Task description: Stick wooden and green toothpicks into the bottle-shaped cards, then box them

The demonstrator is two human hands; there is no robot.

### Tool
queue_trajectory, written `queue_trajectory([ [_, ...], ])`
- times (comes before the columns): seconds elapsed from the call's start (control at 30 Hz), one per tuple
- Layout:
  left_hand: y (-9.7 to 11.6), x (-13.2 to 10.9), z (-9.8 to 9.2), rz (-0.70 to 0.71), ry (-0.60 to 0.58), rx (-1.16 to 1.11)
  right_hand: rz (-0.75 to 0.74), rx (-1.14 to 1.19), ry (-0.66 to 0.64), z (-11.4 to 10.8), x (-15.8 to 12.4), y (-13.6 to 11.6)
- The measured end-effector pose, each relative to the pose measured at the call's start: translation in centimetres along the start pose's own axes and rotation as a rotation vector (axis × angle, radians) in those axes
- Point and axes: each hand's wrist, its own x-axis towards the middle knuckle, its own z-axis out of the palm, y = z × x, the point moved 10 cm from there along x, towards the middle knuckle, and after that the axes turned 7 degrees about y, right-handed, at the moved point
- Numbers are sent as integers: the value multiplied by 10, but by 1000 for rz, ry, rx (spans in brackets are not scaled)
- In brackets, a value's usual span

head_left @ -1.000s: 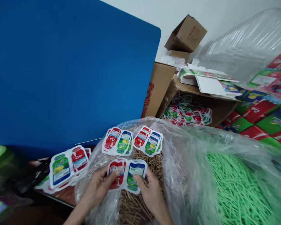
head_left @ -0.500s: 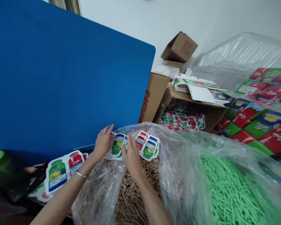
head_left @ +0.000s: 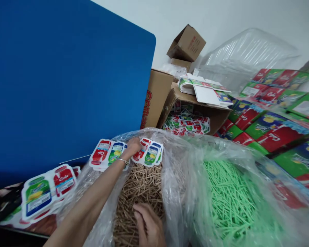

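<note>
My left hand (head_left: 134,146), with a bracelet at the wrist, has its fingers bent against the left edge of a small stack of printed cards (head_left: 151,155) with red cola and green-and-blue can pictures. Its fingertips are partly hidden. A second card stack (head_left: 101,154) lies to its left, on the clear plastic bag. Lower down, my right hand (head_left: 151,226) hovers over or touches the thin brown sticks (head_left: 139,192) inside that bag. Thumb and forefinger are curled close together; whatever may be between them cannot be made out.
More cards (head_left: 38,197) lie at the left below a blue panel (head_left: 67,85). A bag of green sticks (head_left: 229,199) stands on the right. Behind are an open carton (head_left: 167,103) of cards and flattened printed boxes (head_left: 206,92). Plastic-wrapped printed packs (head_left: 267,127) are piled at the right.
My right hand has left the card stacks and come down toward me over the brown sticks. My left hand has moved from the left stack to the edge of the right one. The view has shifted.
</note>
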Motion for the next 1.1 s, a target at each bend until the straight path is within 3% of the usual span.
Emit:
queue_trajectory([
  [0.17, -6, -5, -15, -24, 99, -87, -17, -45, -63, -29, -12, 13],
  [0.3, -1, -17, -35, -14, 190, -253, 32, -49, -11, -53, -6, 19],
  [0.4, 5, -38, -54, 12, 214, -459, 171, -53, 33, -70, -1, 36],
  [0.5, 11, -75, -61, 33, 146, -685, 340, 25, 171, -88, 6, 58],
  [0.57, 13, -107, -57, 36, 75, -797, 385, 121, 250, -91, 14, 64],
  [0.63, 13, -138, -43, 32, -7, -891, 429, 187, 237, -82, 22, 65],
  [0.77, -3, -186, -1, -151, -166, -1225, 577, 303, 95, -46, 24, 67],
  [0.9, -33, -221, 43, -345, -304, -1176, 547, 342, -115, -24, 9, 62],
  [0.97, -54, -232, 51, -414, -267, -1141, 421, 177, -238, -27, 0, 59],
  [1.1, -103, -245, 39, -618, 18, -1244, 144, -388, -483, -32, -30, 62],
])
